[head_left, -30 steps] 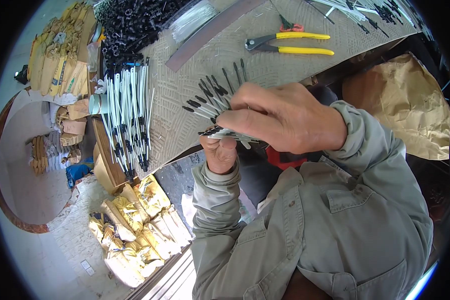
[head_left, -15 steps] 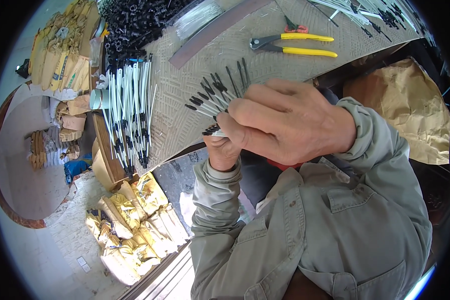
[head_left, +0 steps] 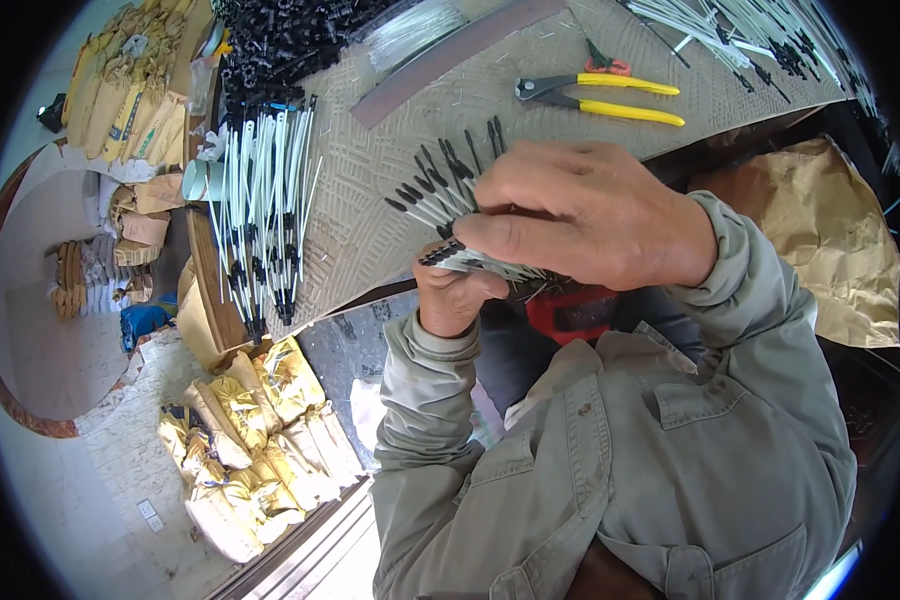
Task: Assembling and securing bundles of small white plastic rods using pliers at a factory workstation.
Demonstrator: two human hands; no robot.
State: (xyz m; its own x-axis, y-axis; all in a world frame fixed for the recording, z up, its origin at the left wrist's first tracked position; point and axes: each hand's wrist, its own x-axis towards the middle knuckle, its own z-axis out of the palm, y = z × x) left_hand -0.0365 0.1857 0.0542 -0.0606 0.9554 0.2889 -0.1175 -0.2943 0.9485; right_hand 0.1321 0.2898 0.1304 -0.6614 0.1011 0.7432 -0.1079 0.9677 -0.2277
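Note:
My left hand (head_left: 456,292) grips a bundle of thin white rods with black ends (head_left: 490,264); the black ends stick out past my fingers. Just above and to the right, my right hand (head_left: 600,215) has its fingers bent, with thumb and index fingertips close to the rods. What they pinch is hidden. Beyond my fingertips, more black-tipped white rods (head_left: 429,211) fan out toward the upper left. Whether one hand or both hold this fan is not plain.
Yellow-handled pincers (head_left: 605,92) lie on the patterned table mat (head_left: 355,200). White rods (head_left: 260,190) lie at its left edge, beside a heap of black parts (head_left: 285,45). More rods (head_left: 740,45) are at the far right, and wrapped packages (head_left: 265,440) at lower left.
My right hand has lifted slightly from my left, so more of the lower bundle and a red area below show. The view has shifted a little.

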